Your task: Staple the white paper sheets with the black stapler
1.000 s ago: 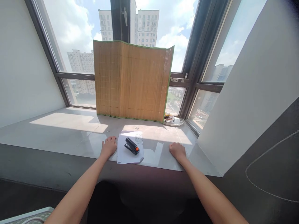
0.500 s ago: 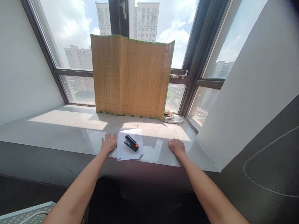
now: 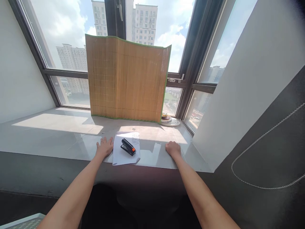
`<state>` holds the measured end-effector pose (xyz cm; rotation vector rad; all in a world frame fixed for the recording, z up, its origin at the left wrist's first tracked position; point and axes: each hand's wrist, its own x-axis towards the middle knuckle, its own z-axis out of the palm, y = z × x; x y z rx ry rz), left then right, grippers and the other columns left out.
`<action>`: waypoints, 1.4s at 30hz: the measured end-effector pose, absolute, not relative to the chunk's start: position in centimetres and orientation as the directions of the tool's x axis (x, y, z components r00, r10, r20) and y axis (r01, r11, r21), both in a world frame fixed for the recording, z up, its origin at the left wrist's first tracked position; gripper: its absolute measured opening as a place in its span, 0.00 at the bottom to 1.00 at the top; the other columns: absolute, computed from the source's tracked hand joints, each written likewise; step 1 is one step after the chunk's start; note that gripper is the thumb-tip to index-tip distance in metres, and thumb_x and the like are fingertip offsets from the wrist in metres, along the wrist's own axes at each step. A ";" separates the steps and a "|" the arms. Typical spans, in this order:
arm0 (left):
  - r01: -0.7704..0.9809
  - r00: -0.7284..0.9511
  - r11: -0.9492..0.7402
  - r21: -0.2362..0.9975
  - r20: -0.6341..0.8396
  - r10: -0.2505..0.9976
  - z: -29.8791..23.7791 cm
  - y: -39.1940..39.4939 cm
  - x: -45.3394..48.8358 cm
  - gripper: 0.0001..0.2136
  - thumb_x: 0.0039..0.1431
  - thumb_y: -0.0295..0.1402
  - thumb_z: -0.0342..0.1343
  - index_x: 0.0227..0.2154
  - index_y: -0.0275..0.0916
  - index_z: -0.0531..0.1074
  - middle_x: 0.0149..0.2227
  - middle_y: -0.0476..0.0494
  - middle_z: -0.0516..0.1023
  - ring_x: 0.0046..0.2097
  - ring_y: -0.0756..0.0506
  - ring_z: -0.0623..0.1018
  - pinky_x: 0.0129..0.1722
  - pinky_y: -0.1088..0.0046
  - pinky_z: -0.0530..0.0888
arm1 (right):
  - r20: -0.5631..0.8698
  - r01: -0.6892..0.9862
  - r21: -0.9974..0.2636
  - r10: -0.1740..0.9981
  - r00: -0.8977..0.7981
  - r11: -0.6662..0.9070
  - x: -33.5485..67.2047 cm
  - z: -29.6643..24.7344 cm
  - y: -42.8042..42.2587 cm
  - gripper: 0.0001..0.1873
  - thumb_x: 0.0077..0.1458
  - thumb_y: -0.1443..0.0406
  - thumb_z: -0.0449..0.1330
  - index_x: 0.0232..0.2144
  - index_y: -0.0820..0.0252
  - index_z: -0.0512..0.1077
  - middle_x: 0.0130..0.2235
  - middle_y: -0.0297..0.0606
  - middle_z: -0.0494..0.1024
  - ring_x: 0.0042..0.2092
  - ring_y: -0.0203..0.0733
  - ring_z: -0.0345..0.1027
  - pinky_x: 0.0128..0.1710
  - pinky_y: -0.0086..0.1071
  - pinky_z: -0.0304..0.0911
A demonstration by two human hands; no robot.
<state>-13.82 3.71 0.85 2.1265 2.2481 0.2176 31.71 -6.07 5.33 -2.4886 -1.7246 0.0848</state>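
Plainly, the stapler [image 3: 128, 147] lay slantwise on the paper [image 3: 118, 156], orange end to the near right, between the two hands on the sill [image 3: 152, 156]. The left hand [image 3: 105, 148] was spread flat just beside the paper's left edge, its grip open and empty; whether it touched the sheet could not be told. The right hand [image 3: 173, 149] rested well to the right, its grip closed in a fist, any contents hidden. The paper's near edge seemed to jut past the sill, so a brushing arm might drag it down, stapler and all. At the far side the mat [image 3: 128, 79] stood upright before the window [image 3: 71, 58]; a bump could topple it nearward. Plates [image 3: 166, 119] sat at its right foot, crowding that corner. Small slivers [image 3: 133, 129], perhaps staples, lay just beyond the paper and might prick a finger. Mat and plates stood beyond the stapler, not between it and either hand.
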 end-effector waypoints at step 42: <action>0.864 0.339 -0.399 0.307 0.231 0.912 -2.0 -3.3 7.3 0.27 0.71 0.26 0.42 0.71 0.34 0.66 0.74 0.28 0.64 0.76 0.31 0.60 0.74 0.43 0.58 | 0.088 0.964 -0.138 0.966 0.242 -0.229 33.0 2.9 -5.5 0.26 0.73 0.61 0.47 0.39 0.65 0.84 0.43 0.54 0.84 0.47 0.53 0.79 0.47 0.35 0.66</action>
